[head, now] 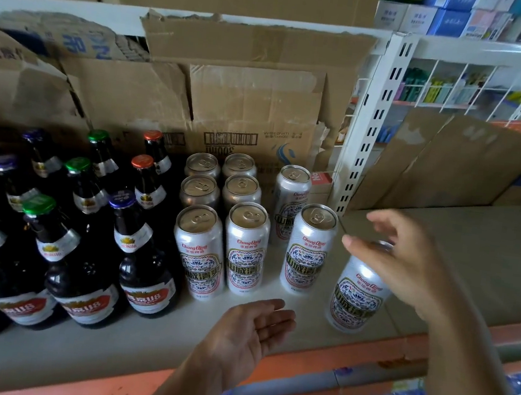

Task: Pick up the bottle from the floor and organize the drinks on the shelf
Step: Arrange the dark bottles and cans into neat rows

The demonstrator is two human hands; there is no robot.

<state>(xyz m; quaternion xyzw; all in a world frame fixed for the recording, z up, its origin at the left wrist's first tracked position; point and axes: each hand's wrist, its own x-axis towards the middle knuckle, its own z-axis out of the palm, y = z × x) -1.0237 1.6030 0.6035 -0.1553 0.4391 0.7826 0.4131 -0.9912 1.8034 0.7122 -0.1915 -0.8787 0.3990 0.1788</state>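
The can (360, 296) stands apart on the shelf (138, 346), beneath the spread, unclasped right hand (407, 263), while the left hand (250, 332) lies empty; probably full, smooth and dentable, so grasp mid-body.

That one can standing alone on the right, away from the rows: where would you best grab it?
The lone can stands upright, apart from the nearest can, and its wall is straight and round. So it is probably best to wrap the fingers round the middle of its side wall, coming from the right, where the right hand hovers open over its top.
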